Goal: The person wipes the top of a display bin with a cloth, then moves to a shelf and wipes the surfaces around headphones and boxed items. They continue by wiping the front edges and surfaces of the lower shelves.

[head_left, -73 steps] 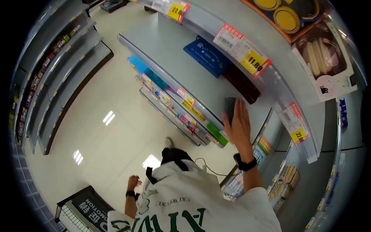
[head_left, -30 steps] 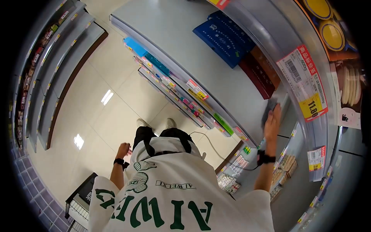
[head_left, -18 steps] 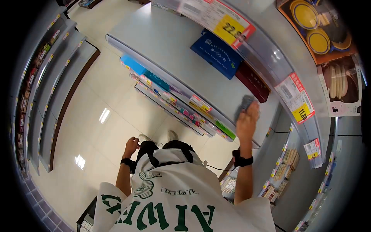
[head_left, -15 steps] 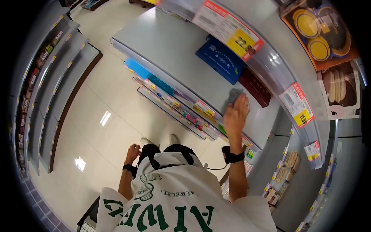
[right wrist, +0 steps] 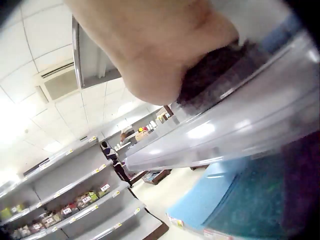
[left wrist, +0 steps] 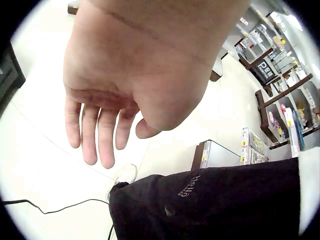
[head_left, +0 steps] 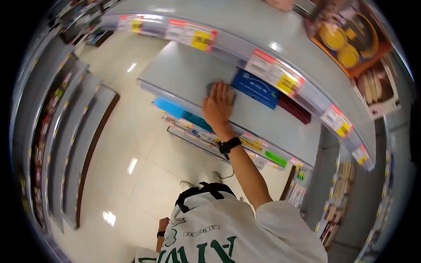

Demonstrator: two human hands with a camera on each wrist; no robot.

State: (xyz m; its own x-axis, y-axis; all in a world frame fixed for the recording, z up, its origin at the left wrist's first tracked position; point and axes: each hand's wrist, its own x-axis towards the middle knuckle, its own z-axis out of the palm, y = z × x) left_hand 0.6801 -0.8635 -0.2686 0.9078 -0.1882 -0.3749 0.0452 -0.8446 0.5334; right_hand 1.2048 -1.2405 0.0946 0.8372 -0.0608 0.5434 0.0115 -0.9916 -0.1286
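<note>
My right hand (head_left: 218,107) lies palm down with fingers extended, pressing a dark grey cloth (right wrist: 212,75) onto a grey shelf board (head_left: 184,70). Most of the cloth is covered by the hand; its edges show around the fingers in the head view. Just right of the fingertips lies a flat blue box (head_left: 254,89), partly under the upper shelf's overhang, with a dark red box (head_left: 294,109) beyond it. My left hand (left wrist: 130,75) hangs beside the dark trousers, holding nothing, its fingers loosely extended.
An upper shelf (head_left: 232,22) with price tags (head_left: 191,35) overhangs the board; boxed yellow-lidded goods (head_left: 342,41) stand on it. Lower tiers hold blue packs (head_left: 169,107). Across the tiled floor (head_left: 127,149) stands another shelf unit (head_left: 66,144). A cable (left wrist: 55,207) runs along the floor.
The right hand has swept the cloth along the board from near the dark red box's right end, leftward past the blue box. The left hand stays low at the side.
</note>
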